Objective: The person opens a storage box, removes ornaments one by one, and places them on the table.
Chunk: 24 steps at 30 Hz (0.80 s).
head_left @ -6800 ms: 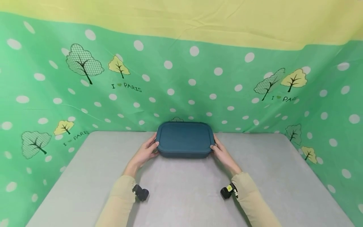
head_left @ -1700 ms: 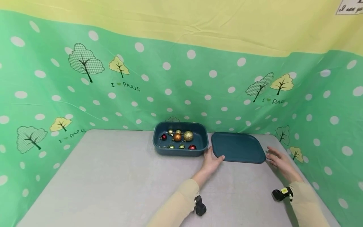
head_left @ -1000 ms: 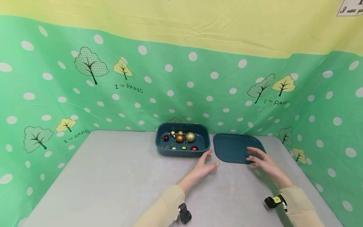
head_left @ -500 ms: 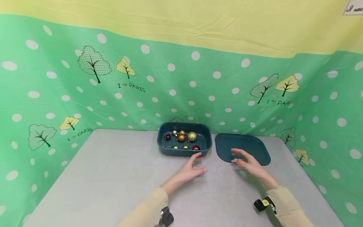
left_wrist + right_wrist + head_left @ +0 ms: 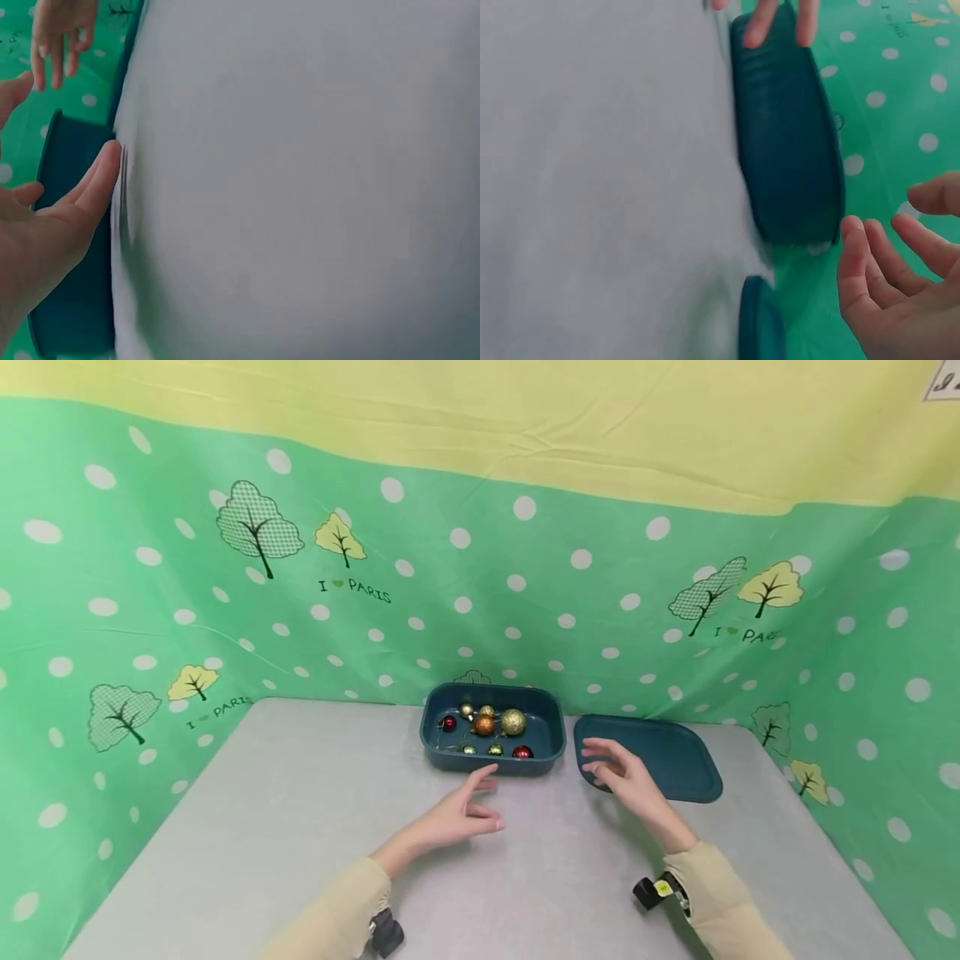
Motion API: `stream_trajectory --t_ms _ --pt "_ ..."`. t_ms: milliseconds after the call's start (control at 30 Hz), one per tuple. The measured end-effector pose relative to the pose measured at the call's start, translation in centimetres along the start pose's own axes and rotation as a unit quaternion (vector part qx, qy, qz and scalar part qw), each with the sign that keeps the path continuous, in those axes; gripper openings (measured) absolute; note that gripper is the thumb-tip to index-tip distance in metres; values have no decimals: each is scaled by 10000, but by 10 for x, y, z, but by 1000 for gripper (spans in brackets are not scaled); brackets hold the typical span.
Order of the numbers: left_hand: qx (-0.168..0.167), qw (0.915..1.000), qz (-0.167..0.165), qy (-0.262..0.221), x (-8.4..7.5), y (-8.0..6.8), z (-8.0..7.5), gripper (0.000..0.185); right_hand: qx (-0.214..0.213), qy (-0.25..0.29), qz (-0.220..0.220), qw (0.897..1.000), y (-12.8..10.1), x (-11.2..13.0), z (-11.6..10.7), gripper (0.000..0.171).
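- I see the open box [image 5: 492,731] of baubles [image 5: 513,722] at the back of the grey surface [image 5: 262,827].
- My left hand [image 5: 457,814] hovers before it, fingers loosely spread, empty.
- My right hand [image 5: 622,772], fingers spread, is over the lid [image 5: 667,760] lying beside the box.

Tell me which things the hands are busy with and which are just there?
Busy with:
- dark teal plastic box, open
- shiny round baubles inside it
- flat dark teal lid beside the box
- left hand and right hand, both holding nothing

Just there:
- grey table
- green spotted tree-print cloth
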<state>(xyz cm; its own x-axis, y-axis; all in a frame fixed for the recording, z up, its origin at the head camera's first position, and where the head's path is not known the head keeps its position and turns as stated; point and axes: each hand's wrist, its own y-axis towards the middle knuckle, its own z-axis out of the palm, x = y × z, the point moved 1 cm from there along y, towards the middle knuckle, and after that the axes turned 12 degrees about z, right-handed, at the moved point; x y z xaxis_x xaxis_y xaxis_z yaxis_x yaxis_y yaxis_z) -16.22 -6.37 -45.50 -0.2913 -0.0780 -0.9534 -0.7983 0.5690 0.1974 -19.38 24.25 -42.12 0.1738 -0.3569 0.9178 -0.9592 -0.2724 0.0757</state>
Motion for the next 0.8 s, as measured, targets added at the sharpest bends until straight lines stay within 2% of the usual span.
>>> stream_trajectory --t_ms 233,467,633,800 --pt "-32 9999 111 128 1 -19 -27 85 121 227 -221 9994 10 18 11 36" --pt "-103 9998 180 25 0 -40 -59 82 178 265 -32 9995 26 24 26 35" --pt "-453 9982 315 247 2 -46 -86 74 272 328 -98 9990 38 31 34 36" --pt "-1000 9939 82 446 5 -42 -107 75 359 35 -181 9992 49 36 43 34"
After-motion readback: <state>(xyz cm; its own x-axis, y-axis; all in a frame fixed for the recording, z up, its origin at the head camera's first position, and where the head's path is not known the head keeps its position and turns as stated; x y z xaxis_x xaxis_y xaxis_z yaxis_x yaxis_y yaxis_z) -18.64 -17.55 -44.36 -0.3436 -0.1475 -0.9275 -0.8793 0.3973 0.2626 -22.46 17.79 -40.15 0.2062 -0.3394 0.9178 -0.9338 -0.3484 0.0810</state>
